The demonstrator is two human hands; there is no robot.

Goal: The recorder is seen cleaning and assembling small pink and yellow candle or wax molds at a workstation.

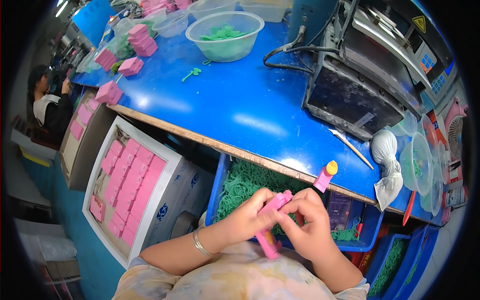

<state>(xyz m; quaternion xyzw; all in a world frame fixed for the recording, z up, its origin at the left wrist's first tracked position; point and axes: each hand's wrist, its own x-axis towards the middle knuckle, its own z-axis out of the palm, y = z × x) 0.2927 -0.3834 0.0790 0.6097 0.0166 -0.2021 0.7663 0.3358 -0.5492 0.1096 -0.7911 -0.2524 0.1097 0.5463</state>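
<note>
In front of my body, my left hand [248, 216] is closed round a long pink plastic piece [269, 244], held at a slant with its lower end blurred. My right hand [309, 224] is bent in a pinch against the piece's upper end; whatever lies between those fingertips is hidden. Just beyond my right hand, a pink block with a yellow round top [327, 175] stands at the table's front edge. Below my hands is a blue tray [216, 192] of tangled green plastic bits [245, 185].
A white-rimmed box [170, 165] at left holds rows of pink blocks. On the blue table [210, 115] are a bowl of green pieces [225, 35], a wood-handled blade [352, 148], a tied cloth bundle [385, 160] and a black machine [355, 90]. Another person [50, 102] sits far left.
</note>
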